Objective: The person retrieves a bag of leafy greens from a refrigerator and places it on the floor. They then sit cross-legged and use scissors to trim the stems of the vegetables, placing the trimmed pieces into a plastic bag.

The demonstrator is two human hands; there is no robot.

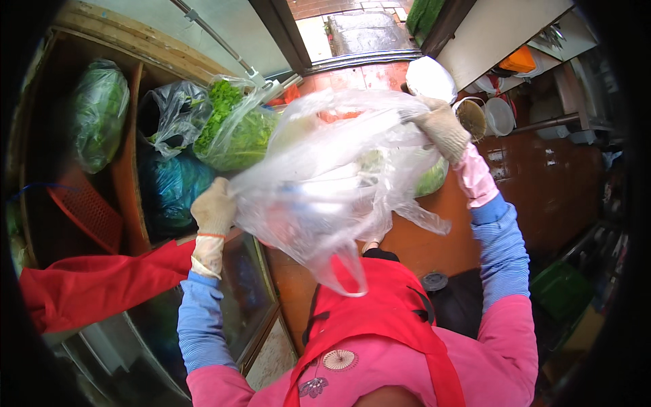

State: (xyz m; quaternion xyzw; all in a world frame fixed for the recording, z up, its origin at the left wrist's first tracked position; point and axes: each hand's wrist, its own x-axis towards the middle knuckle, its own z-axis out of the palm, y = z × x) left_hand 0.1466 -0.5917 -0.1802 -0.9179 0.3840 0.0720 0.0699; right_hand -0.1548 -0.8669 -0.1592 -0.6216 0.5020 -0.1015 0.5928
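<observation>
A large clear plastic carrier bag (325, 173) is stretched out in front of me, blurred in places and with its handle loops hanging loose. My left hand (214, 206), in a beige knit glove, grips its left edge. On the far right side my right hand (442, 127), gloved the same way, pinches the bag's upper corner. Through and beyond the film I make out bagged green vegetables (431, 178) low on the right. Leafy greens (229, 129) in a clear bag rest just beyond my left hand.
A wooden shelf unit (133, 152) on the left holds a bag of green vegetables (101, 114), a blue bag (178, 185) and a red plastic basket (89, 208). Red cloth (107, 280) drapes beside my left forearm. Buckets (498, 116) and a white sack (431, 80) stand near the doorway.
</observation>
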